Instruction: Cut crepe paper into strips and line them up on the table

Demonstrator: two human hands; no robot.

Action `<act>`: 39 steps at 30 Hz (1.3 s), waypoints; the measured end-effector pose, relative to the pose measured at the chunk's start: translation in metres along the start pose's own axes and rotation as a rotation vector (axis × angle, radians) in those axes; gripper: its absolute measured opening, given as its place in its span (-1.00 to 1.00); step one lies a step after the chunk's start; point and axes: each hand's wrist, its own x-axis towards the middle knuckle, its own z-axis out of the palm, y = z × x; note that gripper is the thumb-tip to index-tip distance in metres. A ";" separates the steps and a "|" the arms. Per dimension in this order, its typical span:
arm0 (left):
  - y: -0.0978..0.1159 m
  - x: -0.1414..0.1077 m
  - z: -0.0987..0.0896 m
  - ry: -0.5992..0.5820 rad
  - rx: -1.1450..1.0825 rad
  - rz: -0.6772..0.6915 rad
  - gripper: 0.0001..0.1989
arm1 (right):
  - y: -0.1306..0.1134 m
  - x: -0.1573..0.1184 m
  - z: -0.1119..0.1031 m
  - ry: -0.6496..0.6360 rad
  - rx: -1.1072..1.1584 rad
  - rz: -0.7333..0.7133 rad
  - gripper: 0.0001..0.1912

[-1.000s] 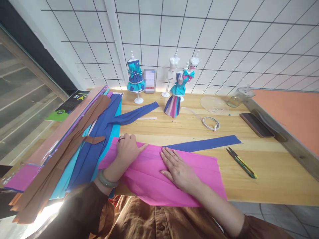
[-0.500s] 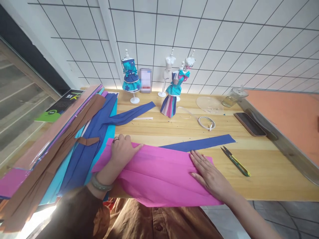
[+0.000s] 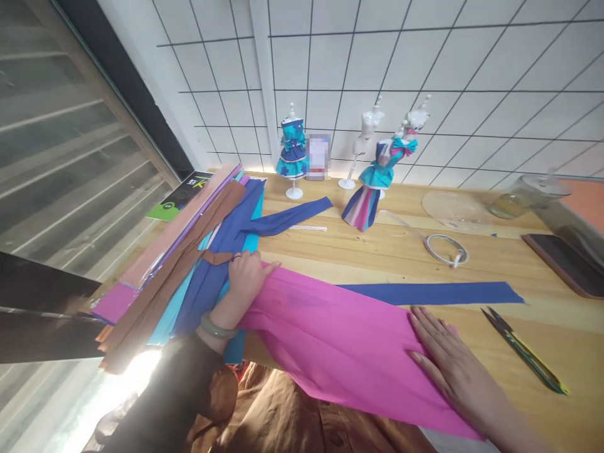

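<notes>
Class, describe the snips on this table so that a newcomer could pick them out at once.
On the wooden table, find the pink sheet with the person's right hand on it. Right of that hand, on the near side of the blue strip, lie the snips. Two pointed dark blades and yellow and green handles set them apart from the flat strip and sheet.

Pink sheet [image 3: 340, 333], bright, thin, cloth or paper unclear. Roughly oblong, spread long side left to right on the desk [image 3: 387, 258], slanting nearer the person toward its right end. Mostly flat, soft lengthwise creases, left part more rumpled. Far edge fairly straight, overlaps part of the blue strip [image 3: 443, 293]; a darker patch shows faintly through near that edge. Near edge curved, sticks out past the desk's front edge. Left end by the stacked sheets [image 3: 212, 264].
</notes>
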 end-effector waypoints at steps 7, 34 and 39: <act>-0.019 -0.001 -0.002 -0.051 0.006 -0.093 -0.48 | 0.003 -0.003 0.008 0.049 0.024 -0.005 -0.31; -0.060 0.008 0.002 0.065 -0.427 -0.161 -0.75 | 0.006 -0.004 0.013 0.092 -0.016 -0.046 -0.32; -0.049 -0.014 -0.014 0.107 -0.477 0.116 -0.82 | 0.007 -0.005 0.016 0.090 -0.005 -0.037 -0.32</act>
